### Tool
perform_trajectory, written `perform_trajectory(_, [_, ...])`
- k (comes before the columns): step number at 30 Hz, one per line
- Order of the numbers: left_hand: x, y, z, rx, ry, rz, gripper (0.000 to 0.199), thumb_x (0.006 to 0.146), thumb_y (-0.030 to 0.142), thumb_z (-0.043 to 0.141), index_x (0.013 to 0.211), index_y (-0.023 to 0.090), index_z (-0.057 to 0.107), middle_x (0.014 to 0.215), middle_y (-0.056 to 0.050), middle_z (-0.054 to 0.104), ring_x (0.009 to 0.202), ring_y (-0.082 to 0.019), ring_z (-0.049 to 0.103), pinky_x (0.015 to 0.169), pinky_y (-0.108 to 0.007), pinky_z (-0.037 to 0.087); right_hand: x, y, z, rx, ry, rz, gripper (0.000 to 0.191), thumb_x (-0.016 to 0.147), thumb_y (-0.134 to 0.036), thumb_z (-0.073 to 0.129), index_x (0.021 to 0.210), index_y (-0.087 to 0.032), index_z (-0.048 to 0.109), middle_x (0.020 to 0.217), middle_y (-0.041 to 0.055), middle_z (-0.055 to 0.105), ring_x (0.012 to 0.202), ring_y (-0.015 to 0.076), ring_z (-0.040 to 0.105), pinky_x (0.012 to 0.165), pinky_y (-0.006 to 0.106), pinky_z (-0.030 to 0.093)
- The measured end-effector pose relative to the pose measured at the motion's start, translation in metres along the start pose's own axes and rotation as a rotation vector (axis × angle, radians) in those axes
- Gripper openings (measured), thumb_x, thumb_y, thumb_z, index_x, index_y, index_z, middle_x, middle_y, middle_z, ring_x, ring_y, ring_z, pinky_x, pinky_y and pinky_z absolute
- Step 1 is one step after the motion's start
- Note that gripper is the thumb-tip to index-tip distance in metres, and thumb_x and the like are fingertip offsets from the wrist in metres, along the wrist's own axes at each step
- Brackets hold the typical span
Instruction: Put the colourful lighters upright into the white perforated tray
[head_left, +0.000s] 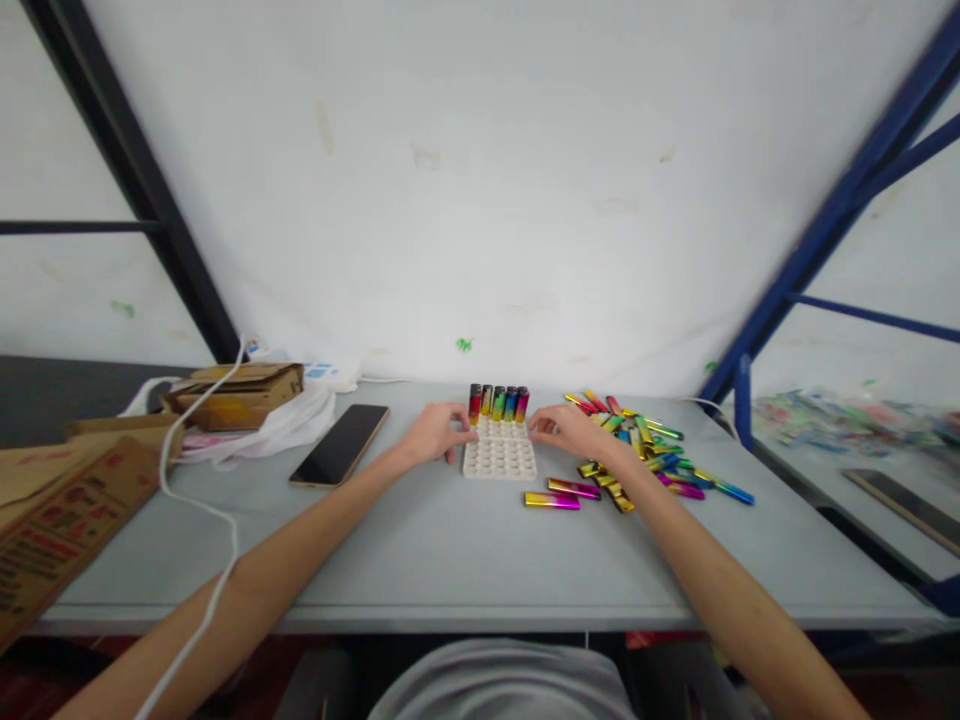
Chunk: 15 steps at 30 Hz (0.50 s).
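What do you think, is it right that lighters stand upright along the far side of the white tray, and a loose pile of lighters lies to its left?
Only the side is wrong: the head view shows the loose pile of lighters right of the white tray. The upright lighters stand as you say.

On the grey table [420, 560], shiny lighters [499, 403] (red, gold, green, blue) line the far edge of the white tray [499, 462], and two gold-to-magenta lighters [552, 501] lie off its near right corner.
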<state>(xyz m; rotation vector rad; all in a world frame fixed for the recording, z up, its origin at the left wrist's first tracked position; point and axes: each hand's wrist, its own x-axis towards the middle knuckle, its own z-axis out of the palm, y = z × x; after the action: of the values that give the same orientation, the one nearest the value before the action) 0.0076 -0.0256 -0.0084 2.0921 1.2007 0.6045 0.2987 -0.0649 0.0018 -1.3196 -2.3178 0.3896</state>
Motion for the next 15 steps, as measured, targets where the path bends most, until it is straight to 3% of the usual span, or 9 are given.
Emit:
perform_trajectory(3, [-0.002, 0.004, -0.002, 0.033, -0.019, -0.003, 0.029, 0.081, 0.045, 0.071, 0.084, 0.017, 0.066, 0.044, 0.002, 0.059, 0.040, -0.017, 0.060, 0.039, -0.020, 0.038, 0.000, 0.005, 0.007, 0.004, -0.059, -0.019, 0.020, 0.093, -0.032, 0.064, 0.095, -0.015, 0.074, 0.086, 0.0086, 0.077, 0.077, 0.0198, 0.071, 0.075, 0.029, 0.053])
perform_trajectory(9, [-0.001, 0.004, -0.001, 0.071, -0.011, -0.005, 0.026, 0.082, 0.042, 0.070, 0.085, 0.016, 0.070, 0.048, 0.002, 0.062, 0.039, -0.014, 0.058, 0.041, -0.020, 0.039, 0.000, 0.004, 0.008, 0.093, -0.063, 0.017, 0.023, 0.092, -0.033, 0.066, 0.104, -0.015, 0.072, 0.086, 0.0081, 0.078, 0.078, 0.0202, 0.073, 0.074, 0.028, 0.054])
perform_trajectory(15, [0.003, 0.002, -0.003, 0.128, -0.003, 0.048, 0.032, 0.080, 0.048, 0.071, 0.080, 0.016, 0.073, 0.049, 0.001, 0.063, 0.042, -0.014, 0.061, 0.052, -0.022, 0.046, 0.006, -0.002, 0.018, 0.004, -0.064, 0.003, 0.017, 0.092, -0.029, 0.065, 0.093, -0.016, 0.077, 0.084, 0.0069, 0.078, 0.075, 0.0190, 0.071, 0.072, 0.026, 0.050])
